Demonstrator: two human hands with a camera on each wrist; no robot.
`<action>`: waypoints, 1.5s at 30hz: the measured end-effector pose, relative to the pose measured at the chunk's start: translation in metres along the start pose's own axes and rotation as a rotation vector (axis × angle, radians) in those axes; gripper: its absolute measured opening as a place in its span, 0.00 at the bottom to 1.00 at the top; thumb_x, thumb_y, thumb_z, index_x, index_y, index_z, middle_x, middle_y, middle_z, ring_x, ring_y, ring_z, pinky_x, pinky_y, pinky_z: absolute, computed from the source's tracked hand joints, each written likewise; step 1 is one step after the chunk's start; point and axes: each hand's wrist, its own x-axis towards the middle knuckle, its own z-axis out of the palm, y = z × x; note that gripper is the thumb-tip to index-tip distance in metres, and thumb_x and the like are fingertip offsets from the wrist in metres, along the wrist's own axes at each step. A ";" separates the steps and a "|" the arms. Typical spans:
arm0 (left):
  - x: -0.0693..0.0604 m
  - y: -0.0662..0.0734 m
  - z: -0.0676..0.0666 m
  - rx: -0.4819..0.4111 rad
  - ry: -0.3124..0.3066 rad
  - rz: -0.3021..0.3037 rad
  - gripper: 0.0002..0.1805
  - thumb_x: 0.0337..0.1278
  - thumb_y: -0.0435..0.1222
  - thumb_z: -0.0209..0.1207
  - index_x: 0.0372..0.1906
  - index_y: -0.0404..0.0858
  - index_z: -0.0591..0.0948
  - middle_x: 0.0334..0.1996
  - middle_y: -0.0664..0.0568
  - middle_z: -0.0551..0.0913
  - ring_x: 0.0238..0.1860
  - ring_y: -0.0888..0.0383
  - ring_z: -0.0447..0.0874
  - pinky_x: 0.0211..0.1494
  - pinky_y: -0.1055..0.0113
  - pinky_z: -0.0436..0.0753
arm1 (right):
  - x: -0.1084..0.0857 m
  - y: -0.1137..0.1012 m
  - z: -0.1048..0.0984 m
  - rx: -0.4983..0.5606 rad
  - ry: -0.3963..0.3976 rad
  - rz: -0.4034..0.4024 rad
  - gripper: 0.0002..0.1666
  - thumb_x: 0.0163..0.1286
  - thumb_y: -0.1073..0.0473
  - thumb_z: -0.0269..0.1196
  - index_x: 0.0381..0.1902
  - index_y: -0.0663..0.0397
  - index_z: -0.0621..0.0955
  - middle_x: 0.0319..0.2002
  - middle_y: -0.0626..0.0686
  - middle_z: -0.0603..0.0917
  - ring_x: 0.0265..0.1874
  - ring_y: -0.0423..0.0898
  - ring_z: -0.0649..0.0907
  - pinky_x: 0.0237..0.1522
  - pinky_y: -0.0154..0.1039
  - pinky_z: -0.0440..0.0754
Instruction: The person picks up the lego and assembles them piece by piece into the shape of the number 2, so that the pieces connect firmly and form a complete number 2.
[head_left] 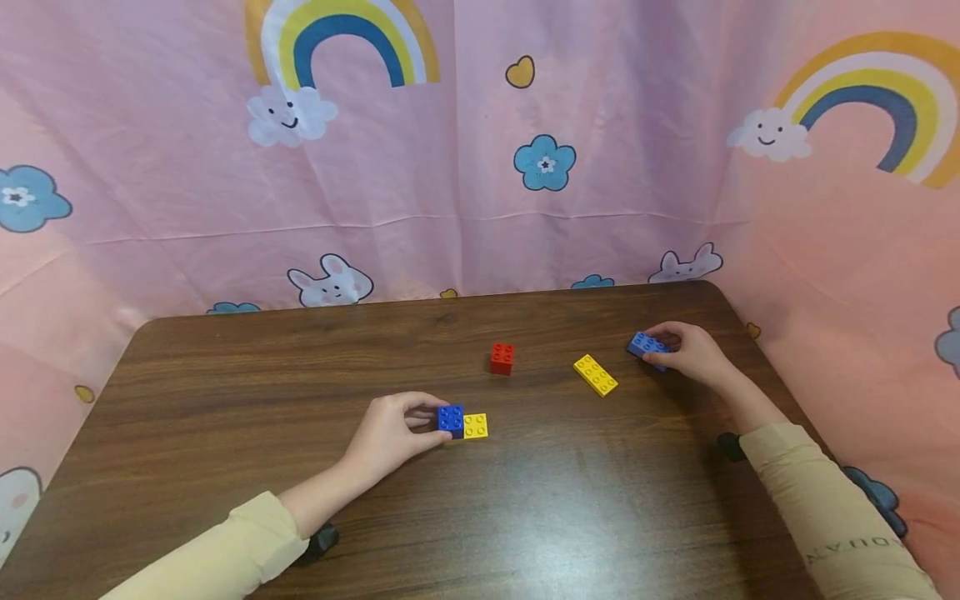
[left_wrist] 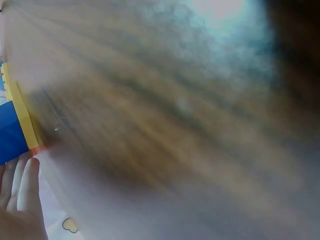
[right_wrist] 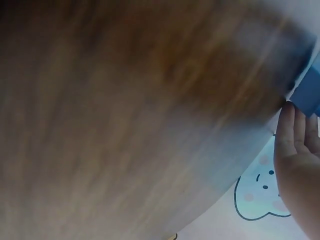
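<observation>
Near the middle of the table, my left hand [head_left: 393,433] pinches a dark blue square toy brick [head_left: 450,421] between thumb and fingers. A yellow studded piece [head_left: 476,426] sticks out to that brick's right; in the left wrist view its yellow edge [left_wrist: 26,120] runs along the blue side, so the two appear joined. At the far right, my right hand [head_left: 693,354] grips a lighter blue oblong brick [head_left: 647,346] by its ends. Between the hands lie a red square brick [head_left: 502,359] and a flat yellow oblong plate [head_left: 596,375], both untouched.
The brown wooden table [head_left: 247,375] has its back edge against a pink patterned cloth [head_left: 480,192], which also hangs at both sides. Dark objects [head_left: 322,542] show under both wrists.
</observation>
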 end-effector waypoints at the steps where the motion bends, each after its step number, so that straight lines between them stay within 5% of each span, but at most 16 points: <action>1: 0.000 0.000 0.000 0.000 -0.001 -0.002 0.18 0.53 0.29 0.79 0.50 0.34 0.89 0.49 0.39 0.92 0.49 0.47 0.95 0.51 0.66 0.94 | 0.000 0.000 0.000 0.005 -0.001 0.001 0.28 0.73 0.58 0.71 0.64 0.69 0.80 0.61 0.75 0.82 0.60 0.71 0.83 0.65 0.68 0.83; 22: 0.004 -0.002 0.001 0.018 -0.026 -0.011 0.18 0.53 0.31 0.79 0.50 0.35 0.90 0.49 0.40 0.92 0.48 0.47 0.95 0.51 0.64 0.94 | -0.008 -0.009 -0.002 0.014 0.024 0.015 0.27 0.77 0.55 0.65 0.66 0.67 0.79 0.65 0.75 0.78 0.61 0.70 0.79 0.69 0.71 0.77; 45: 0.001 -0.001 -0.001 0.032 -0.006 -0.007 0.19 0.50 0.29 0.80 0.49 0.35 0.90 0.48 0.41 0.93 0.47 0.48 0.95 0.50 0.65 0.94 | -0.003 -0.040 0.011 0.080 0.070 -0.079 0.25 0.75 0.59 0.66 0.66 0.64 0.80 0.65 0.71 0.79 0.60 0.67 0.78 0.69 0.68 0.79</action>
